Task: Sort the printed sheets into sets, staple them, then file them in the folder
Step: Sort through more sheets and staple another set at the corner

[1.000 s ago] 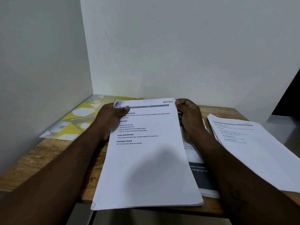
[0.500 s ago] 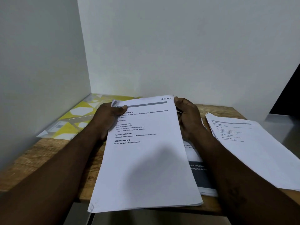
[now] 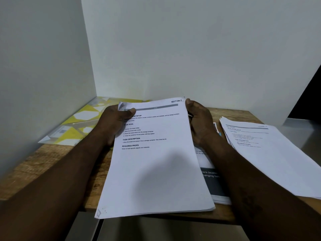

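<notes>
My left grip [image 3: 114, 122] pinches the set [image 3: 156, 171] at its curled top-left corner, thumb on top; my right grip [image 3: 199, 122] clasps the top-right edge. The set is tilted over the counter [image 3: 52, 164]. I judge sorting is underway: another pile [image 3: 269, 153] lies to the right, no stapler shows, and the folder [image 3: 78, 122] lies far left, filing not yet done.

The white paper sheet stack [image 3: 156, 171] bears black print and a grey bar; the ten-o'clock plastic folder [image 3: 78, 122] shows yellow-and-white geometric shapes.
</notes>
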Demonstrator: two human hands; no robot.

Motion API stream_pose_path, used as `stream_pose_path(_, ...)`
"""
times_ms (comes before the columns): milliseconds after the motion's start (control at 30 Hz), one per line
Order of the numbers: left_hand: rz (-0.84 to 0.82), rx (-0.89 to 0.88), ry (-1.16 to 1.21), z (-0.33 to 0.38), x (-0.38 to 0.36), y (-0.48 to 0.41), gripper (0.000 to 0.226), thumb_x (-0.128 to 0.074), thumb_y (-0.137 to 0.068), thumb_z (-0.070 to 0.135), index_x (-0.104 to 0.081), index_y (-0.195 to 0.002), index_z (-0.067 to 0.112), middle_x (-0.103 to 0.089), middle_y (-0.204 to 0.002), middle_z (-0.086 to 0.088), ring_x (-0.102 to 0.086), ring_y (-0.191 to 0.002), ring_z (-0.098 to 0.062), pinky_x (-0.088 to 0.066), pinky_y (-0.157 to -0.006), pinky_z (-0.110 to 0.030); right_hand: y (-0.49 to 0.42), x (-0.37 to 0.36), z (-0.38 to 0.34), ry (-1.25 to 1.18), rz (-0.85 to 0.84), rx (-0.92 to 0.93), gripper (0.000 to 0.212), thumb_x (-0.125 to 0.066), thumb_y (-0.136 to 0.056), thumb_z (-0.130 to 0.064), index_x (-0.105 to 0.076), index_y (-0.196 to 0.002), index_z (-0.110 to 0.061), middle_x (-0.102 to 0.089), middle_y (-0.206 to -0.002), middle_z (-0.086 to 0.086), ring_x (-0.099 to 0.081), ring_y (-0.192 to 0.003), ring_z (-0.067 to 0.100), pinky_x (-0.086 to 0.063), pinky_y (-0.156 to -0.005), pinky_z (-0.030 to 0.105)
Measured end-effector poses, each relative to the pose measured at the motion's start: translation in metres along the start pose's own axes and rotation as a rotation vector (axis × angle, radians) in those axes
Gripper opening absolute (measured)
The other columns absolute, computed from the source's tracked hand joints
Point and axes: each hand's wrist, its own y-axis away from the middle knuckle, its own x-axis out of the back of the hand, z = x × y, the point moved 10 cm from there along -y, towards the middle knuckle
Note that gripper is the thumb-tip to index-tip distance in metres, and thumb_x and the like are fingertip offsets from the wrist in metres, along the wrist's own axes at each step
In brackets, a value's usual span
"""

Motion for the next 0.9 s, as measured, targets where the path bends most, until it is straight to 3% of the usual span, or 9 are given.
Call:
stream_pose_path(100,0.001,-0.006,-0.003,0.000,0.002,-0.001,0.005,-0.065,-0.099,0.001,-0.060,-0.098,0.000,-0.070,-0.089,-0.012,-0.072,-0.070,-0.021,-0.060,-0.069,-0.030,0.000,0.003,-0.002,-0.010,0.034,0.016,0.016,-0.066,-0.102,-0.019,-0.074,-0.091,-0.013,-0.073,-0.103,0.019,-0.066,-0.087,0.032,-0.053,-0.086,0.047)
stream_pose_path(167,0.005,-0.011,-0.001,0.000,0.002,-0.002,0.007,-0.066,-0.098,0.002,-0.059,-0.100,0.001,-0.066,-0.095,-0.015,-0.072,-0.071,-0.021,-0.060,-0.071,-0.031,0.000,0.004,-0.003,-0.008,0.046,0.031,0.018,-0.062,-0.103,-0.012,-0.072,-0.088,-0.014,-0.072,-0.097,0.015,-0.065,-0.077,0.028,-0.053,-0.076,0.037)
stream_pose_path(267,0.022,-0.031,-0.039,0.001,0.003,-0.002,0.008,-0.067,-0.099,0.002,-0.059,-0.098,0.001,-0.065,-0.094,-0.013,-0.069,-0.071,-0.019,-0.059,-0.067,-0.026,0.001,0.002,-0.006,0.008,0.023,0.036,0.020,-0.063,-0.105,-0.021,-0.072,-0.087,-0.016,-0.072,-0.087,0.007,-0.062,-0.064,0.018,-0.051,-0.063,0.028)
stream_pose_path(400,0.001,-0.017,-0.036,-0.001,0.003,-0.002,0.008,-0.068,-0.098,0.004,-0.063,-0.092,0.004,-0.072,-0.088,-0.011,-0.072,-0.072,-0.023,-0.060,-0.075,-0.034,0.000,0.005,-0.010,0.039,0.033,0.069,0.019,-0.062,-0.100,-0.022,-0.076,-0.106,-0.011,-0.074,-0.104,0.013,-0.064,-0.088,0.029,-0.049,-0.077,0.039)
stream_pose_path(500,-0.008,-0.006,-0.021,-0.001,0.002,-0.001,0.009,-0.067,-0.098,0.004,-0.064,-0.090,0.006,-0.075,-0.086,-0.010,-0.073,-0.072,-0.024,-0.061,-0.072,-0.034,0.002,0.007,-0.022,0.091,0.030,0.116,0.024,-0.056,-0.106,-0.017,-0.074,-0.120,-0.010,-0.076,-0.105,0.011,-0.066,-0.083,0.027,-0.048,-0.066,0.032)
stream_pose_path(600,-0.017,-0.004,-0.007,-0.002,0.002,-0.002,0.005,-0.068,-0.098,0.005,-0.064,-0.095,0.005,-0.073,-0.093,-0.015,-0.073,-0.077,-0.028,-0.060,-0.079,-0.038,0.006,0.006,-0.034,0.114,-0.006,0.182,0.024,-0.062,-0.105,-0.021,-0.073,-0.125,-0.014,-0.072,-0.099,0.005,-0.063,-0.075,0.021,-0.049,-0.062,0.028)
stream_pose_path(667,-0.005,-0.007,-0.025,-0.003,0.004,-0.003,0.006,-0.068,-0.098,0.005,-0.062,-0.096,0.004,-0.070,-0.095,-0.016,-0.071,-0.080,-0.027,-0.059,-0.080,-0.037,0.008,0.006,-0.041,0.198,-0.003,0.247,0.024,-0.068,-0.102,-0.017,-0.074,-0.125,-0.013,-0.067,-0.093,0.002,-0.061,-0.076,0.019,-0.052,-0.063,0.029)
stream_pose_path(767,-0.024,-0.006,-0.013,-0.003,0.002,-0.002,0.019,-0.072,-0.094,0.007,-0.060,-0.107,0.002,-0.064,-0.103,-0.018,-0.066,-0.090,-0.030,-0.056,-0.095,-0.046,0.008,0.002,-0.048,0.366,-0.015,0.365,0.027,-0.076,-0.094,-0.016,-0.079,-0.121,-0.022,-0.061,-0.090,0.001,-0.058,-0.084,0.016,-0.056,-0.077,0.038)
stream_pose_path(900,-0.053,-0.013,0.044,-0.003,0.001,-0.003,0.049,-0.081,-0.076,0.022,-0.060,-0.114,-0.001,-0.062,-0.106,-0.018,-0.065,-0.097,-0.032,-0.045,-0.110,-0.059,0.009,0.001,-0.052,0.564,0.039,0.456,0.026,-0.078,-0.089,-0.020,-0.082,-0.113,-0.029,-0.060,-0.078,-0.019,-0.053,-0.074,0.014,-0.049,-0.076,0.036)
